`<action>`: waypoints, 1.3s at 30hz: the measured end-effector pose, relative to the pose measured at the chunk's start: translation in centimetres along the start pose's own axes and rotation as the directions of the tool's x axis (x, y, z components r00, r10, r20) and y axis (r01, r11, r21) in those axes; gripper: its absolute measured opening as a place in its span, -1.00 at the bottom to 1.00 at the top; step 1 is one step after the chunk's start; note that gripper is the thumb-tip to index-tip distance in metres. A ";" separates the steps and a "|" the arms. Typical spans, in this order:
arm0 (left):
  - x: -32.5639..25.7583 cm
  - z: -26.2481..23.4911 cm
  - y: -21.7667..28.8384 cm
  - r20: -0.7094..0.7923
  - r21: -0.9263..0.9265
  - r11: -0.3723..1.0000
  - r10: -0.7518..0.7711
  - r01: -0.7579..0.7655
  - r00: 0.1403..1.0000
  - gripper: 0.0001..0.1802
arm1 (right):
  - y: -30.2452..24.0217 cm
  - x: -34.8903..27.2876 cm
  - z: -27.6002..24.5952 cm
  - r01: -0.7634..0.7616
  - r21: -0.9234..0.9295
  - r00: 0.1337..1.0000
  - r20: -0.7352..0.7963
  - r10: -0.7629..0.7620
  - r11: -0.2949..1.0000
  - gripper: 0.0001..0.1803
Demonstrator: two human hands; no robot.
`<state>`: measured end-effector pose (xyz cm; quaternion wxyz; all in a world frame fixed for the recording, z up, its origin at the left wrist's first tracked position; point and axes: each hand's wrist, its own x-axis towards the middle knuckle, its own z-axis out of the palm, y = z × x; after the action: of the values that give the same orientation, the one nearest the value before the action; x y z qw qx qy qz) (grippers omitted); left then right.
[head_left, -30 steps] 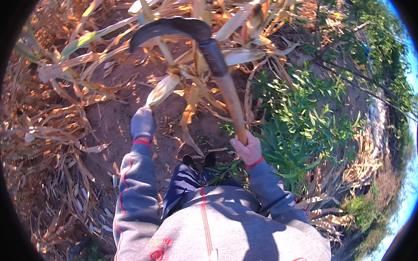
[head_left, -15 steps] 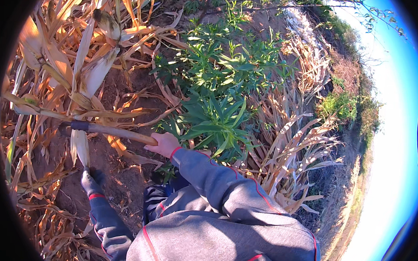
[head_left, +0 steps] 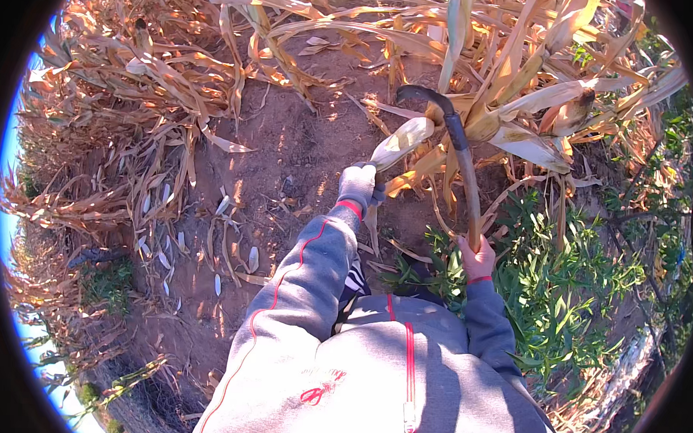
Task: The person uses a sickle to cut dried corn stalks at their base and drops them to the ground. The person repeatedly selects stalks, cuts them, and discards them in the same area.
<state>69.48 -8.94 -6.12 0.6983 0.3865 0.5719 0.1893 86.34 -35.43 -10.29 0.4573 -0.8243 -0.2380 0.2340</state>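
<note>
My left hand (head_left: 356, 185), in a grey glove, grips the lower end of a corn ear (head_left: 404, 142) in its pale husk. The ear slants up to the right towards dry corn stalks (head_left: 483, 123); whether it is still attached I cannot tell. My bare right hand (head_left: 478, 259) is closed round the wooden handle of a sickle (head_left: 467, 182). Its dark curved blade (head_left: 425, 94) points up and left, beside the stalks and just past the ear's upper end.
Several husked pale ears (head_left: 218, 284) lie on the brown soil at the left. Dry fallen stalks (head_left: 119, 182) spread behind them. Green leafy plants (head_left: 561, 300) grow at my right, by my right arm. More dry corn leaves (head_left: 353, 30) stand ahead.
The view has swung round to the left, bringing the soil with loose ears into sight. The sickle stays in my right hand, the corn ear in my left.
</note>
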 end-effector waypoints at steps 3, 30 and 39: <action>-1.7 0.5 -1.1 -0.080 -0.011 1.000 -0.020 0.019 0.997 -0.70 | -6.9 3.0 -3.1 0.142 0.256 0.986 0.044 -0.159 0.956 -0.80; -9.7 -12.7 -19.4 -0.140 -0.336 0.787 -0.585 0.518 0.799 -0.71 | 0.3 2.5 -5.0 0.165 -0.285 0.940 0.334 -0.063 0.944 -0.66; -21.5 -48.7 12.6 -0.778 -0.272 0.741 0.205 -0.614 0.593 -0.18 | -2.6 -1.6 -2.6 0.116 -0.330 0.944 0.331 0.000 0.937 -0.74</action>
<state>19.76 -0.49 15.16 0.4343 0.2075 0.6097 0.6297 86.22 -36.92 -6.56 0.2668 -0.8340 -0.3722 0.3078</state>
